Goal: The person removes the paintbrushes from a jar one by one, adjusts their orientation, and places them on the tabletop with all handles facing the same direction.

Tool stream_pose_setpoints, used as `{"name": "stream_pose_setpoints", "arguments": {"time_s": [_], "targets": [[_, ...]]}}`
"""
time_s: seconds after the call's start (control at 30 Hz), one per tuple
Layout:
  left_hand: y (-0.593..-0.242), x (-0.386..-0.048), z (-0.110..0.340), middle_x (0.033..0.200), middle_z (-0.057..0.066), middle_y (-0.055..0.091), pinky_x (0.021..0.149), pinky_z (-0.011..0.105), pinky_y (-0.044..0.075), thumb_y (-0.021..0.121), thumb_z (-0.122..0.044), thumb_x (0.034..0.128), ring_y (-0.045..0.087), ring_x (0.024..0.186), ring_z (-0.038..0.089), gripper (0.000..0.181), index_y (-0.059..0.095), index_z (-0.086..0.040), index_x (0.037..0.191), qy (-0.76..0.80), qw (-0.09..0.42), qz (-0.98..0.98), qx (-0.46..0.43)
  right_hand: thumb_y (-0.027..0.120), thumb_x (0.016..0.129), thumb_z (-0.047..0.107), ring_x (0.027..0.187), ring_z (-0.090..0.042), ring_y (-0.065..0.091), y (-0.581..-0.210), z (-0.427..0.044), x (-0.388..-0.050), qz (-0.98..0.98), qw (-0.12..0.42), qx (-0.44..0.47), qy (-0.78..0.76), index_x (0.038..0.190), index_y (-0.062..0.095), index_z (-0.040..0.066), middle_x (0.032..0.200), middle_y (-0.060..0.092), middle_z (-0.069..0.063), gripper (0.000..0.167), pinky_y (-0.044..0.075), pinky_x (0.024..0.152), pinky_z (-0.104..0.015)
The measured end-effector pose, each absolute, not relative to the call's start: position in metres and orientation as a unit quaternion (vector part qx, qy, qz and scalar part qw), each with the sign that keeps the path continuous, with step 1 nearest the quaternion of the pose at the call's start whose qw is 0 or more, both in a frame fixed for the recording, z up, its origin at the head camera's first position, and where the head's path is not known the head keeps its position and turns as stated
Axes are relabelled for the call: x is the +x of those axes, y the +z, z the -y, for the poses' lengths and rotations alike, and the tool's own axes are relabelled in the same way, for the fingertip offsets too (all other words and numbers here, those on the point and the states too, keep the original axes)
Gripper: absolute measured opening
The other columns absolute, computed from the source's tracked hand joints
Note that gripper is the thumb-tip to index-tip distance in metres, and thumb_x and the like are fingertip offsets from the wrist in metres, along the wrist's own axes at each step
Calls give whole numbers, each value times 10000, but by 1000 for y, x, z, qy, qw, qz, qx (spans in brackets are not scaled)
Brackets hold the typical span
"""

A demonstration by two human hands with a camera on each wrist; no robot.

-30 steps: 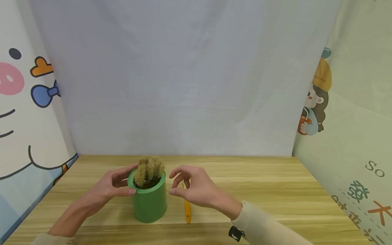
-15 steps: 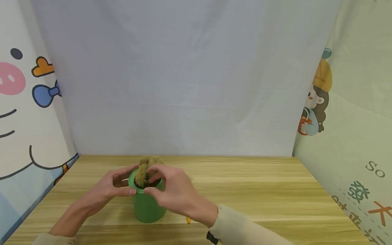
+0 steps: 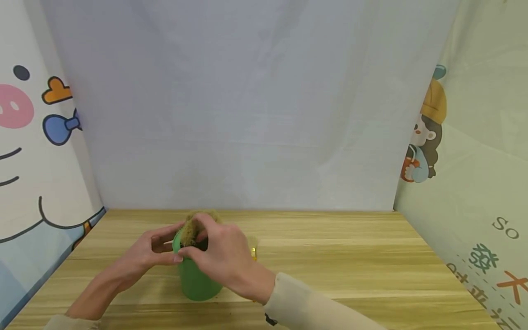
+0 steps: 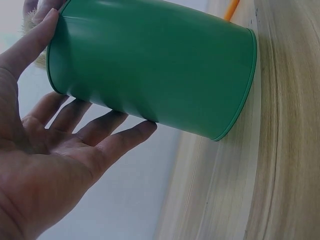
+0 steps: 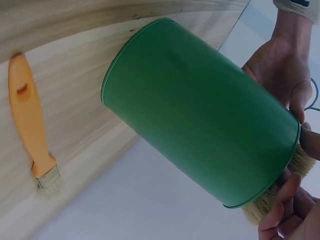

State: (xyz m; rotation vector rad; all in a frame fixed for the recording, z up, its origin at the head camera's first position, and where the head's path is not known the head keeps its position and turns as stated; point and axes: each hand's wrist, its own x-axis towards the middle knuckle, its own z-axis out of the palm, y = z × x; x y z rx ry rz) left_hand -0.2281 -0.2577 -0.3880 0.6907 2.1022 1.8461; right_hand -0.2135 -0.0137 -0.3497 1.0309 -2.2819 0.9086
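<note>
A green plant pot (image 3: 200, 277) stands upright on the wooden table, a bushy, straw-coloured cactus (image 3: 189, 232) rising from its dark soil. My left hand (image 3: 144, 250) holds the pot from the left, thumb at the rim and fingers against the far side; the left wrist view shows those fingertips on its wall. Over the rim, my right hand (image 3: 228, 252) reaches in with bent fingers. In the right wrist view, its fingers (image 5: 288, 192) are beside the cactus bristles (image 5: 262, 205), partly hiding them. Whether they pinch anything is not visible.
A flat brush (image 5: 27, 117) with an orange handle lies on the table (image 3: 350, 266) just right of the pot, mostly covered by my right hand in the head view. A plain pale cloth (image 3: 247, 114) hangs behind; printed cloths hang at both sides.
My right hand has moved left from beside the pot, over its rim, and into the cactus. It now covers much of the brush. My left hand and the pot have stayed in place.
</note>
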Motion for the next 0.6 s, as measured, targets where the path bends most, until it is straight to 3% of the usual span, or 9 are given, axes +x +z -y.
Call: {"name": "stream_pose_setpoints", "arguments": {"time_s": [0.13, 0.3, 0.6], "targets": [[-389, -228, 258, 1688, 254, 221, 980, 416, 554, 658, -62, 1029, 386, 1440, 527, 820, 158, 1, 1675, 636, 127, -723, 237, 910, 844, 417, 600, 21, 573, -351, 19, -215, 848, 276, 355, 282, 1282, 651, 150, 802, 736, 92, 575, 403, 567, -111], [-389, -230, 257, 1666, 262, 284, 979, 426, 554, 669, -63, 1020, 412, 1424, 525, 811, 192, 1, 1672, 634, 118, -728, 231, 911, 835, 442, 553, 23, 513, -352, 23, -217, 849, 299, 348, 260, 1265, 651, 161, 745, 702, 108, 576, 367, 533, -124], [-389, -230, 256, 1667, 297, 250, 981, 425, 552, 673, -74, 1024, 397, 1424, 562, 806, 197, 12, 1668, 632, 119, -731, 226, 861, 873, 200, 530, 32, 492, -354, 21, -220, 831, 320, 372, 263, 1219, 668, 139, 670, 653, 86, 401, 364, 521, -114]]}}
